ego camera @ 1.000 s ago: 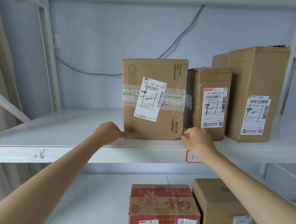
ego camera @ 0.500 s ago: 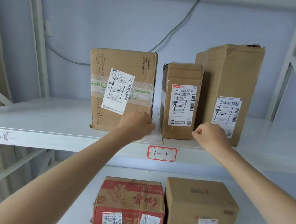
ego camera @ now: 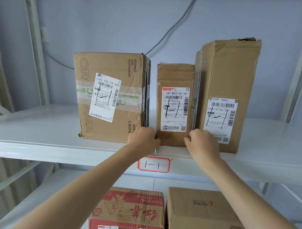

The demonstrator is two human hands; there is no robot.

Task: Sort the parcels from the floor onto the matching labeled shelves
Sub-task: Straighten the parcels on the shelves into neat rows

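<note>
Three cardboard parcels stand on the white upper shelf (ego camera: 33, 140), whose front edge bears a red-framed tag "1-1" (ego camera: 153, 164). A wide parcel (ego camera: 109, 95) is on the left, a narrow parcel (ego camera: 174, 102) in the middle, a tall parcel (ego camera: 226, 92) on the right. Each carries a white label with "1-1" handwritten on it. My left hand (ego camera: 143, 138) grips the narrow parcel's lower left corner. My right hand (ego camera: 201, 143) grips its lower right corner, in front of the tall parcel's base.
On the lower shelf (ego camera: 50, 193) sit a red-printed box (ego camera: 128, 211) and a brown box (ego camera: 201, 215). White uprights (ego camera: 35, 44) and braces frame both sides. A grey cable (ego camera: 165, 34) runs down the blue wall behind.
Both hands left the wide parcel and moved right. They now hold the two lower corners of the narrow middle parcel. A gap has opened between wide and narrow parcels.
</note>
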